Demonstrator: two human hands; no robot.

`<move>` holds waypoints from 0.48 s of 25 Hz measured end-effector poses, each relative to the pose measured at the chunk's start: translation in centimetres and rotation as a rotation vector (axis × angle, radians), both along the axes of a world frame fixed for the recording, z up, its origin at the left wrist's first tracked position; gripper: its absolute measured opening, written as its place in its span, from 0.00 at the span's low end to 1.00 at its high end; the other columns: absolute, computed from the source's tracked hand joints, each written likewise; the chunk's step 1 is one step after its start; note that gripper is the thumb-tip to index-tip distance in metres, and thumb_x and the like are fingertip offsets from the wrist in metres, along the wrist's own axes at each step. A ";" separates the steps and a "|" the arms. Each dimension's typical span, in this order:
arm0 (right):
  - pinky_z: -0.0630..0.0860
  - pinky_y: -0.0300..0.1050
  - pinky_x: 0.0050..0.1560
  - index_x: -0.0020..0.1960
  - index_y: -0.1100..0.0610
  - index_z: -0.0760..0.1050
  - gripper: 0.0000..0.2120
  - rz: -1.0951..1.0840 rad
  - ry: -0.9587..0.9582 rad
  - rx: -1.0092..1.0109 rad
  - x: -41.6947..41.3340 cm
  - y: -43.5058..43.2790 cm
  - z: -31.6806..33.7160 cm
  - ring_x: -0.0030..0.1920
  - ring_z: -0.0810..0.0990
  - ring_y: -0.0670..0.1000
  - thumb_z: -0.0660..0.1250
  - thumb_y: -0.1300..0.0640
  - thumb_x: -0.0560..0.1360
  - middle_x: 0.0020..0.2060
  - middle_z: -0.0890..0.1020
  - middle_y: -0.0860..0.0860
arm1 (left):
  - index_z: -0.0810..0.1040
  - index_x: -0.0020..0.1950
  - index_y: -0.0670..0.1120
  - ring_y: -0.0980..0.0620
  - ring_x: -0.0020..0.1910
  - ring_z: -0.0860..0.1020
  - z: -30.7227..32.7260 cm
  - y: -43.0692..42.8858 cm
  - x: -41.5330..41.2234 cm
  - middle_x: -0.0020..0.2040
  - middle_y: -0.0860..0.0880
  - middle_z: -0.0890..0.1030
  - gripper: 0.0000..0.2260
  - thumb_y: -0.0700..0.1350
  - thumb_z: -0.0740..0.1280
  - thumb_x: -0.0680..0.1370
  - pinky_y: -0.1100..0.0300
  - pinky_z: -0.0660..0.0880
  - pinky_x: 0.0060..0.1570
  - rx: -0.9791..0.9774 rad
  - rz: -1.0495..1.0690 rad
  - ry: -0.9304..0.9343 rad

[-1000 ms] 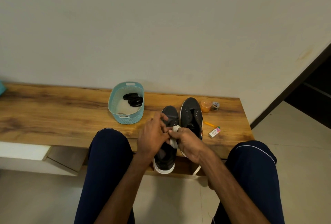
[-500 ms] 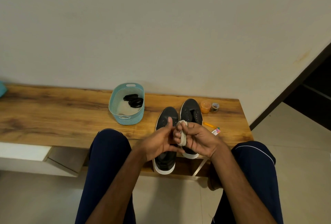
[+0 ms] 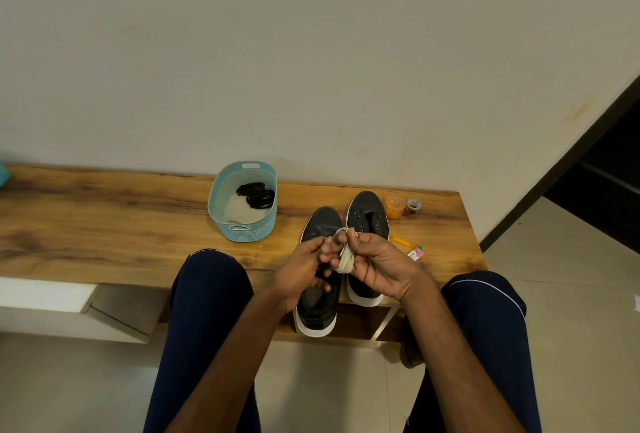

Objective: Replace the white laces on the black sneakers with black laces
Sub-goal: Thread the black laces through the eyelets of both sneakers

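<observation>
Biggest first: wood bench (image 3: 104, 224) along the wall, everything sits on it. Landmark = blue basket (image 3: 249, 233) on the bench.

2 black sneakers (image 3: 367, 207), white soles, side by side just right of the basket, toes to the wall. The one nearer the basket (image 3: 320, 221) hangs its heel over the front edge. No lace seen in either, eyelets look bare.

Both hands are up over the sneakers, right of the basket and nearer me. My right hand (image 3: 381, 266) has its fingers (image 3: 356, 242) curled round a coil of white lace (image 3: 344, 257), several loops. My left hand (image 3: 304, 266) pinches the coil's side, prob. tucking the tail end.

Count: 1 white coil in hand. Pale patch on the basket floor could be the 2nd, can't tell. The black laces (image 3: 258, 194) lie inside the basket at its far end, bundled; looks like 2 bundles, not sure.

Right of the basket, past the sneakers: 1 orange tub (image 3: 394, 206), 1 small clear jar (image 3: 413, 205), 1 orange pen (image 3: 401, 242), 1 small card/pack (image 3: 415, 254).

Handling, my guess: lace is light, soft, floppy, stiff only at the tips. The coil will spring loose w/o a tuck, so hold across all loops at mid-coil. Black ones same: lift a bundle whole, then find a tip for threading. Sneakers look light w/ a stiff sole; grip by the heel collar.
</observation>
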State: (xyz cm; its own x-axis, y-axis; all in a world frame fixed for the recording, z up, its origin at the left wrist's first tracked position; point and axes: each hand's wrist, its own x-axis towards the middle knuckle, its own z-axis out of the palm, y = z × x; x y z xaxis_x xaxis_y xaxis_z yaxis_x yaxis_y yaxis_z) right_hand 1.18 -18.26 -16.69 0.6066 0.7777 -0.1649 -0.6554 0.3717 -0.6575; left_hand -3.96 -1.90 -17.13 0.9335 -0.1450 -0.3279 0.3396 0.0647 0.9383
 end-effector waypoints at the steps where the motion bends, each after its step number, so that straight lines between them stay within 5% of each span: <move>1: 0.81 0.47 0.56 0.49 0.64 0.78 0.11 -0.005 -0.014 -0.038 0.1 0.0 0.0 0.53 0.84 0.59 0.60 0.59 0.81 0.51 0.83 0.64 | 0.78 0.56 0.45 0.58 0.33 0.71 -0.1 -0.1 0.0 0.40 0.48 0.76 0.10 0.42 0.57 0.84 0.62 0.72 0.30 0.060 0.029 -0.012; 5: 0.81 0.46 0.57 0.48 0.64 0.80 0.12 -0.040 -0.049 -0.126 0.2 -0.2 0.3 0.53 0.84 0.57 0.60 0.60 0.81 0.51 0.83 0.64 | 0.75 0.58 0.41 0.58 0.33 0.69 -0.1 -0.6 0.3 0.41 0.46 0.74 0.10 0.39 0.55 0.84 0.61 0.70 0.31 0.188 0.076 -0.061; 12: 0.81 0.44 0.53 0.51 0.65 0.81 0.11 -0.123 -0.139 -0.222 0.2 -0.2 0.2 0.48 0.84 0.53 0.62 0.60 0.79 0.46 0.84 0.60 | 0.75 0.57 0.43 0.54 0.43 0.78 0.3 -1.0 0.3 0.47 0.46 0.79 0.11 0.43 0.54 0.85 0.60 0.77 0.35 0.104 0.094 -0.054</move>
